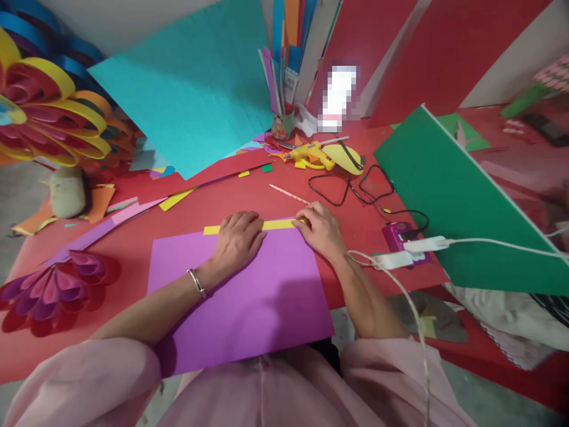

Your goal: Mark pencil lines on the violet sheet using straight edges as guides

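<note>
At the tabletop's (355, 207) near edge, the left hand (237, 240) lies open and flat on a yellow strip (278, 225), the right hand (322, 228) pinches its end, and the strip is already lined along the uncut purple sheet (249, 302).

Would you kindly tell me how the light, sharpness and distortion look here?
Head view: soft, even light, no glare; a faint shadow darkens the purple sheet's near part. Head view: left hand and right hand on the yellow strip are sharp, the far right edge soft. Head view: a pixelated patch behind the glue gun; corners stretched.
</note>
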{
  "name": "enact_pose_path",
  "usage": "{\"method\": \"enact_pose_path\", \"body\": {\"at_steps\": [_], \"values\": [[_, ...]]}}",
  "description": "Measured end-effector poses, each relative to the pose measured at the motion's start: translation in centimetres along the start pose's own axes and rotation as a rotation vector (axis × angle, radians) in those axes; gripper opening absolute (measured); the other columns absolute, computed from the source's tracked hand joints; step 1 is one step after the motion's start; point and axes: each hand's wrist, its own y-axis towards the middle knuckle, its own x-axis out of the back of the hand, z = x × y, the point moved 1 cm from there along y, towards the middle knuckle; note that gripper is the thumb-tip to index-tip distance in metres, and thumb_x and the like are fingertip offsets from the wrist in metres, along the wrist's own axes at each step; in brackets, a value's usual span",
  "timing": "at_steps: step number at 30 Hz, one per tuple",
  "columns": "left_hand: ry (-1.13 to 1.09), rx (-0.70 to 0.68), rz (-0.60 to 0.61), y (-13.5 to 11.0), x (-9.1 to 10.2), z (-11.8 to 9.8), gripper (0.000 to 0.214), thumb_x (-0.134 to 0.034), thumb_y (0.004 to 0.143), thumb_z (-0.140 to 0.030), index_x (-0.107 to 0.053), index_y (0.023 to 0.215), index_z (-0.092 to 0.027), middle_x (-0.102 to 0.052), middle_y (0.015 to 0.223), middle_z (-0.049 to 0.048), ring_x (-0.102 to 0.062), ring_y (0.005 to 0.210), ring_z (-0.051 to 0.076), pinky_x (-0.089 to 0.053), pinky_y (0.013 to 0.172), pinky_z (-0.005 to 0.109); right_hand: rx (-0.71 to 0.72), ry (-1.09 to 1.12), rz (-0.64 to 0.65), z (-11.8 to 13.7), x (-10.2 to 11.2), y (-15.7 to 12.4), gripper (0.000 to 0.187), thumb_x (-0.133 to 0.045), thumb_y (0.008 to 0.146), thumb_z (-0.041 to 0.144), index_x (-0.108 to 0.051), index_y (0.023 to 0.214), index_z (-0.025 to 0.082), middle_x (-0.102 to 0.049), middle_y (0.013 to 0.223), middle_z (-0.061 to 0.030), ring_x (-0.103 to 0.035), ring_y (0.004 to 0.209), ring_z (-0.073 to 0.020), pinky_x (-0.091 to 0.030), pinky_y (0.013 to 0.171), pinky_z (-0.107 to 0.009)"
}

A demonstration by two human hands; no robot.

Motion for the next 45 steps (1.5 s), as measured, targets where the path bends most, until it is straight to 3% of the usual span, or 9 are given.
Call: {"method": "enact_pose_path", "body": {"at_steps": [11, 15, 21, 28, 32, 35, 39, 42, 45], "values": [[-0.045, -0.037, -0.044, 0.0, 0.4, 0.0, 0.016, -0.056, 0.105, -0.032, -0.065, 0.111, -0.019, -0.071, 0.127, 0.0148, -0.063, 0.122, 0.030, -0.048, 0.097, 0.046, 0.021, 0.067, -0.002, 0.4, 0.0, 0.3, 0.014, -0.055, 0.106, 0.032, -0.063, 0.097, 0.026, -0.071, 0.100, -0.0056, -0.066, 0.097, -0.0246, -0.049, 0.083, -0.036], [0.049, -0.025, -0.002, -0.5, 1.3, 0.9, 0.018, -0.057, 0.104, -0.034, -0.065, 0.113, -0.020, -0.074, 0.100, 0.0106, -0.068, 0.094, 0.027, -0.050, 0.080, 0.040, 0.001, 0.136, -0.026, 0.4, 0.0, 0.2, 0.017, -0.053, 0.107, 0.037, -0.064, 0.099, 0.027, -0.075, 0.092, -0.0023, -0.069, 0.091, -0.0231, -0.047, 0.077, -0.033], [0.116, 0.020, 0.026, -2.3, 3.9, 2.7, 0.031, -0.057, 0.102, -0.034, -0.065, 0.129, -0.021, -0.072, 0.099, 0.0071, -0.069, 0.084, 0.022, -0.046, 0.063, 0.031, 0.009, 0.208, -0.058, 0.5, -0.2, 0.1, 0.020, -0.054, 0.106, 0.039, -0.068, 0.099, 0.026, -0.077, 0.093, -0.0025, -0.071, 0.088, -0.0219, -0.049, 0.078, -0.031], [0.120, 0.139, 0.077, -5.1, 5.4, 5.3, 0.029, -0.048, 0.105, -0.029, -0.070, 0.123, -0.025, -0.073, 0.104, 0.0058, -0.070, 0.088, 0.019, -0.050, 0.071, 0.029, -0.022, 0.267, -0.177, 0.5, 0.0, 0.3, 0.038, -0.050, 0.107, 0.052, -0.066, 0.123, 0.022, -0.073, 0.109, -0.0087, -0.067, 0.079, -0.0194, -0.053, 0.080, -0.034], [0.229, 0.190, 0.004, -5.0, 6.4, 7.5, 0.031, -0.054, 0.104, -0.032, -0.072, 0.127, -0.022, -0.075, 0.116, 0.0120, -0.070, 0.105, 0.029, -0.054, 0.082, 0.039, -0.020, 0.205, -0.234, 0.4, 0.2, 0.3, 0.037, -0.050, 0.108, 0.050, -0.067, 0.123, 0.021, -0.071, 0.111, -0.0097, -0.063, 0.074, -0.0186, -0.054, 0.080, -0.035], [0.286, 0.190, -0.103, -4.9, 7.6, 8.0, 0.041, -0.060, 0.103, -0.041, -0.067, 0.137, -0.018, -0.068, 0.138, 0.0182, -0.065, 0.122, 0.038, -0.054, 0.093, 0.050, 0.016, 0.141, -0.170, 0.8, 0.3, 0.2, 0.033, -0.049, 0.108, 0.044, -0.068, 0.121, 0.021, -0.074, 0.111, -0.0101, -0.070, 0.092, -0.0236, -0.056, 0.086, -0.038], [0.123, 0.019, -0.095, -6.1, 8.4, 6.8, 0.029, -0.059, 0.105, -0.037, -0.071, 0.127, -0.022, -0.074, 0.126, 0.0126, -0.071, 0.115, 0.030, -0.055, 0.097, 0.045, 0.091, -0.009, 0.012, 2.9, 0.8, -0.8, 0.032, -0.049, 0.108, 0.035, -0.069, 0.129, 0.019, -0.073, 0.127, -0.0136, -0.068, 0.120, -0.0297, -0.056, 0.100, -0.044], [0.017, -0.126, -0.010, -8.3, 7.7, 5.3, 0.028, -0.062, 0.104, -0.037, -0.071, 0.126, -0.022, -0.075, 0.129, 0.0120, -0.070, 0.122, 0.029, -0.053, 0.106, 0.047, 0.175, -0.158, 0.200, 5.3, 1.3, -3.2, 0.045, -0.059, 0.104, 0.036, -0.062, 0.145, 0.017, -0.058, 0.155, -0.0196, -0.057, 0.141, -0.0366, -0.049, 0.114, -0.055], [0.021, -0.135, 0.086, -10.4, 5.9, 4.0, 0.048, -0.059, 0.105, -0.045, -0.063, 0.144, -0.017, -0.060, 0.153, 0.0186, -0.056, 0.144, 0.036, -0.043, 0.120, 0.057, 0.248, -0.192, 0.291, 7.1, 1.3, -6.6, 0.064, -0.062, 0.103, 0.046, -0.050, 0.158, 0.017, -0.039, 0.170, -0.0204, -0.037, 0.157, -0.0406, -0.035, 0.126, -0.064]]}}
